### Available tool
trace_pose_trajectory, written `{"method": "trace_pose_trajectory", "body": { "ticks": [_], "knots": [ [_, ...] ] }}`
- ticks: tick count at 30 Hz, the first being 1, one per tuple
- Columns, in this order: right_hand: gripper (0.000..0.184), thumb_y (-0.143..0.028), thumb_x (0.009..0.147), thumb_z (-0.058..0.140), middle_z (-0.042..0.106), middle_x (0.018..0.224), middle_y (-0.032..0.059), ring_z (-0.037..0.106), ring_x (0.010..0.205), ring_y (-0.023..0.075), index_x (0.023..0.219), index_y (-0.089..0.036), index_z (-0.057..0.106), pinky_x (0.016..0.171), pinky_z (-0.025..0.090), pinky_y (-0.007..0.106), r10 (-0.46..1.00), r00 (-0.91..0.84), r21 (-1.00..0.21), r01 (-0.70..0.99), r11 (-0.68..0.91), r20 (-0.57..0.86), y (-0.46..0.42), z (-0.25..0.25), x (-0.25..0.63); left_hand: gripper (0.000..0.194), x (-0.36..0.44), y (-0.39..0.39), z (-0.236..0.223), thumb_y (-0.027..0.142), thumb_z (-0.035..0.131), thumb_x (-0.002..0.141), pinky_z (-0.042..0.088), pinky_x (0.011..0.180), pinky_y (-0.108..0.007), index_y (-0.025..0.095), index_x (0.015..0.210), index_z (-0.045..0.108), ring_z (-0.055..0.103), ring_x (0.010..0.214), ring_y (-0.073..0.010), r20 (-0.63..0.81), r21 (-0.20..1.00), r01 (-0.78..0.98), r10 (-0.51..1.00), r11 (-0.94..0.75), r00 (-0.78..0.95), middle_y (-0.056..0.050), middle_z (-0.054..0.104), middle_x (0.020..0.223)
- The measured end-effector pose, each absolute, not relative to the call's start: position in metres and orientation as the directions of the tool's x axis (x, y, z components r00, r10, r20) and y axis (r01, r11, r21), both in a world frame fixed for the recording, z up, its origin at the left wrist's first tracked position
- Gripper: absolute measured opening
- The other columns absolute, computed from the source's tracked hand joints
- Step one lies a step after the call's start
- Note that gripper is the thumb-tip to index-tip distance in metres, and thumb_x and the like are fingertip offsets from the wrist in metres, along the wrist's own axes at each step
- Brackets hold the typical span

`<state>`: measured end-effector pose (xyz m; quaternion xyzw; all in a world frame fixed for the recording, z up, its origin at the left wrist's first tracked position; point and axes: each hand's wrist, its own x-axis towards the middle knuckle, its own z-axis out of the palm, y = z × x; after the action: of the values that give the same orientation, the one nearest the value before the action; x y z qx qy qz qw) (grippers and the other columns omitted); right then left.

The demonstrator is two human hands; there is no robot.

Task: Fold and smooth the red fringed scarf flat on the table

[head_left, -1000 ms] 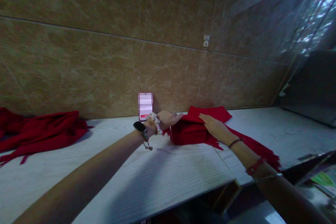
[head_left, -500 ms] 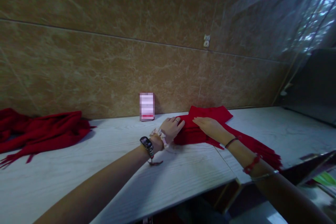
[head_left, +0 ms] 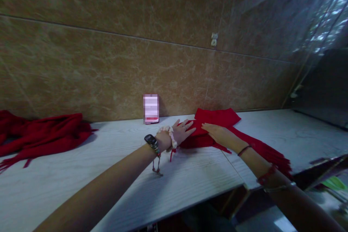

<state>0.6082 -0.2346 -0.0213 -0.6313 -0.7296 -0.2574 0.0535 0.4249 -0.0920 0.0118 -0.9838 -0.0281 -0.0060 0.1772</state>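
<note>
A red fringed scarf (head_left: 219, 116) lies folded on the white wood-grain tabletop (head_left: 195, 174), with one fringed end running out to the right under my right forearm. My left hand (head_left: 182, 133) rests flat on the scarf's left part, fingers spread. On its middle lies my right hand (head_left: 219, 134), palm down with the fingers stretched out and close together. Neither hand grips the cloth. Part of the folds is hidden beneath both hands.
A second red scarf (head_left: 51, 134) lies bunched at the far left. Against the tiled wall (head_left: 108, 69) leans a phone (head_left: 151, 108) with a blurred screen. A dark box-like object (head_left: 323, 87) stands at the right. The tabletop's front edge runs below my hands.
My left hand has shifted slightly right and down onto the scarf, and its fingers have spread flat. My right hand has slid slightly left and stays stretched on the cloth.
</note>
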Motion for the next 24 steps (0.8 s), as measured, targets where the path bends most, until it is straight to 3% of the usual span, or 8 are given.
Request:
{"method": "trace_pose_trajectory", "body": {
  "ticks": [4,8,10,13,16,18,21,24],
  "knots": [
    [0.043,-0.006,0.083,0.033,0.051,0.126,0.0116,0.044,0.119,0.0184,0.122,-0.01,0.049,0.099,0.04,0.035,0.879,-0.226,0.382,0.922,0.055,0.419,-0.23,-0.027,0.612,0.057,0.425,-0.082,0.002,0.005,0.037,0.083,0.021,0.101,-0.054,0.027,0.135,0.028,0.015,0.132,-0.0269,0.151,-0.401,0.066,0.005,-0.914,0.988,-0.007,0.023,0.144],
    [0.044,-0.004,0.082,0.032,0.051,0.126,0.0114,0.044,0.118,0.0182,0.123,-0.011,0.049,0.099,0.039,0.035,0.872,-0.224,0.399,0.916,0.036,0.436,-0.231,-0.023,0.61,0.063,0.428,-0.068,0.004,0.004,0.035,0.084,0.013,0.104,-0.054,0.037,0.136,0.02,0.012,0.133,-0.0209,0.236,-0.394,0.069,-0.028,-0.917,0.971,0.001,0.021,0.144],
    [0.042,-0.005,0.083,0.033,0.051,0.126,0.0123,0.044,0.119,0.0188,0.122,-0.01,0.049,0.099,0.039,0.036,0.873,-0.219,0.394,0.919,0.034,0.435,-0.232,-0.024,0.607,0.067,0.43,-0.063,0.0,0.005,0.039,0.082,0.011,0.105,-0.053,0.04,0.136,0.018,0.011,0.133,-0.0207,0.228,-0.377,0.068,-0.022,-0.924,0.973,0.004,0.021,0.144],
    [0.039,-0.01,0.086,0.033,0.052,0.125,0.0138,0.042,0.12,0.0204,0.12,-0.008,0.051,0.1,0.037,0.037,0.885,-0.206,0.361,0.931,0.046,0.418,-0.232,-0.027,0.601,0.074,0.431,-0.061,-0.007,0.008,0.049,0.075,0.015,0.103,-0.054,0.034,0.137,0.017,0.009,0.133,-0.0249,0.114,-0.332,0.057,0.02,-0.942,0.993,0.0,0.018,0.145],
    [0.038,-0.021,0.089,0.035,0.052,0.125,0.0138,0.042,0.12,0.0213,0.12,-0.009,0.051,0.1,0.037,0.04,0.9,-0.145,0.25,0.967,0.042,0.411,-0.232,-0.022,0.597,0.089,0.429,-0.066,-0.005,0.013,0.062,0.063,0.017,0.102,-0.054,0.023,0.139,0.016,0.008,0.133,-0.0298,-0.028,-0.258,0.069,0.079,-0.964,0.996,-0.009,0.013,0.146],
    [0.041,-0.031,0.089,0.036,0.05,0.127,0.0137,0.041,0.121,0.0216,0.122,-0.01,0.05,0.1,0.036,0.041,0.91,-0.085,0.139,0.99,0.03,0.407,-0.23,-0.015,0.596,0.087,0.43,-0.071,0.003,0.022,0.064,0.063,0.018,0.102,-0.053,0.019,0.138,0.019,0.009,0.133,-0.0304,-0.046,-0.215,0.069,0.081,-0.974,0.996,-0.013,0.015,0.145],
    [0.051,-0.042,0.088,0.034,0.041,0.134,0.0145,0.031,0.127,0.0233,0.128,-0.011,0.043,0.103,0.03,0.045,0.91,0.014,-0.018,1.0,-0.007,0.415,-0.226,-0.012,0.599,0.081,0.439,-0.079,0.01,0.046,0.06,0.068,0.018,0.101,-0.052,0.014,0.135,0.027,0.011,0.132,-0.0331,0.037,-0.184,0.055,0.049,-0.981,0.998,-0.016,0.02,0.143],
    [0.055,-0.043,0.089,0.027,0.037,0.136,0.0174,0.024,0.129,0.0251,0.131,-0.009,0.039,0.103,0.027,0.05,0.914,0.106,-0.118,0.991,-0.064,0.391,-0.221,-0.022,0.602,0.091,0.456,-0.083,0.002,0.058,0.061,0.063,0.021,0.101,-0.051,0.012,0.135,0.028,0.015,0.13,-0.0361,0.12,-0.199,0.048,0.024,-0.979,0.992,-0.019,0.024,0.141]
  ]
}}
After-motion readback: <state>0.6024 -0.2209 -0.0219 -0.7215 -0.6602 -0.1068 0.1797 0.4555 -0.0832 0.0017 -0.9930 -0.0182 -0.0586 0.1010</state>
